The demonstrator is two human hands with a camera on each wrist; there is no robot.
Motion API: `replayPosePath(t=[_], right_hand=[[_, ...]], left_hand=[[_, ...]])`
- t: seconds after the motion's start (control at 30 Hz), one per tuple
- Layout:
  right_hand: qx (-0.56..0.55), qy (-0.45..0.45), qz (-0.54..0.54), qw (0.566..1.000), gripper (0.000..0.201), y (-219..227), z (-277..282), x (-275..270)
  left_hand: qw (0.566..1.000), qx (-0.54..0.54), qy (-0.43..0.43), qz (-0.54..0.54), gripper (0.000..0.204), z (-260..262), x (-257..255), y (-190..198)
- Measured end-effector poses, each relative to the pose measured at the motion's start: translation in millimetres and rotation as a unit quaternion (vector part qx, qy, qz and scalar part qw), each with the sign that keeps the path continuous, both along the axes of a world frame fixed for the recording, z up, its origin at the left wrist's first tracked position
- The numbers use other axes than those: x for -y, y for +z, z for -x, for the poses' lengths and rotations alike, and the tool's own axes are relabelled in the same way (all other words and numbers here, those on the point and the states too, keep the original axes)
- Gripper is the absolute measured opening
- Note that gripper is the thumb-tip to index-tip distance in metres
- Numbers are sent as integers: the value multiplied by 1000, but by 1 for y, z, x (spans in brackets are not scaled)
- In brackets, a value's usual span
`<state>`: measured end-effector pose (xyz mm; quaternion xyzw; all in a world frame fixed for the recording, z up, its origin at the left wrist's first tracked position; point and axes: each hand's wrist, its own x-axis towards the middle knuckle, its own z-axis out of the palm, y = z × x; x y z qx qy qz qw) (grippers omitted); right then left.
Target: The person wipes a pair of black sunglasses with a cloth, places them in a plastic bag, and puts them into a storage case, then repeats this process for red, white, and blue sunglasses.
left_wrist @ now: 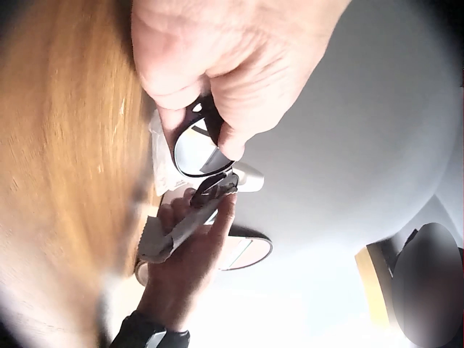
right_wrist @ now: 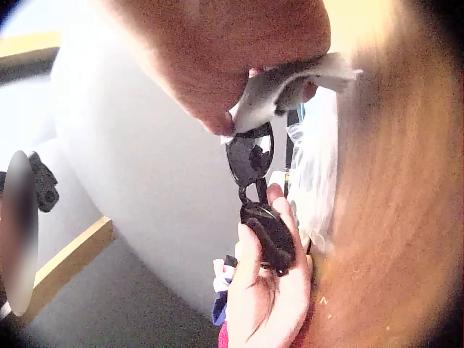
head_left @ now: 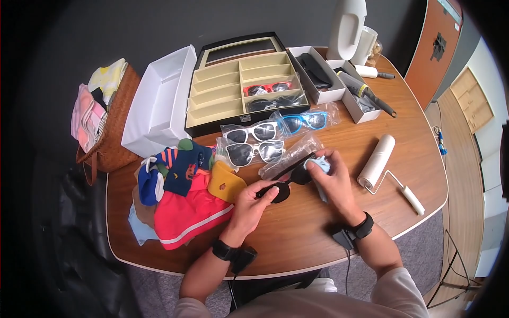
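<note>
Wooden table (head_left: 297, 244), dark wall (head_left: 159, 26) behind. Clothes (head_left: 185, 212) at 9 o'clock. Case (head_left: 212, 126) at 11 — red pair (head_left: 254, 90) and dark pair (head_left: 260, 105) slotted. Two white pairs (head_left: 240, 155), bagged, outside. Left hand (head_left: 249, 209) clamped on black sunglasses (head_left: 281, 193), mid-table, unbagged; blue pair (head_left: 317, 121) at 12, bagged, outside. Right hand (head_left: 339, 183) pinches cloth (head_left: 322, 165) against lens — wiping looks unfinished, four pairs left uncased.

Just left of the left hand (head_left: 250, 208), I can see heaped clothes (head_left: 183, 168) on the desk (head_left: 297, 241), a red garment (head_left: 193, 217) nearest it. Farther out that way stands a wicker basket (head_left: 117, 132) holding folded fabrics (head_left: 89, 114). Right of the right hand (head_left: 337, 185) lies a white lint roller (head_left: 377, 159); well beyond that hand stands a white vase (head_left: 347, 32).
</note>
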<state>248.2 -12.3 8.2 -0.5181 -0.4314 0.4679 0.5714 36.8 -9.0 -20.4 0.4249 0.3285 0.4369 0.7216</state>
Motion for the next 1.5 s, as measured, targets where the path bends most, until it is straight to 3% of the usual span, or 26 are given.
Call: replayPosePath(t=[0.27,0.37,0.47,0.57,0.8,1.0,1.3,1.33,1.5], right_hand=[[60,34,-9,998,63,-6,18,6],[122,18,-43,991,58,-8,9,3],[17,3,14,1000,50,8,7,5],[40,-17,10,999,45,8,-1,1],[88,60,-5,994,43,-1,11,4],[63,25,61,996,42,28,0,5],[75,75,14,994,43,4,12,8],[41,62,8,997,44,2,11,8],[71,-24,-17,997,47,12,0,3]], left_hand=[[1000,-13,-9,1,24,3,1,-5],[1000,3,-9,1,24,1,1,-3],[1000,28,-7,-2,25,1,1,0],[999,32,-11,-3,27,4,-1,-3],[997,81,16,13,26,4,-2,3],[996,90,11,10,26,8,-4,8],[998,68,2,1,26,7,-1,5],[998,57,-1,-2,27,8,-1,4],[999,43,-14,-6,26,4,3,11]])
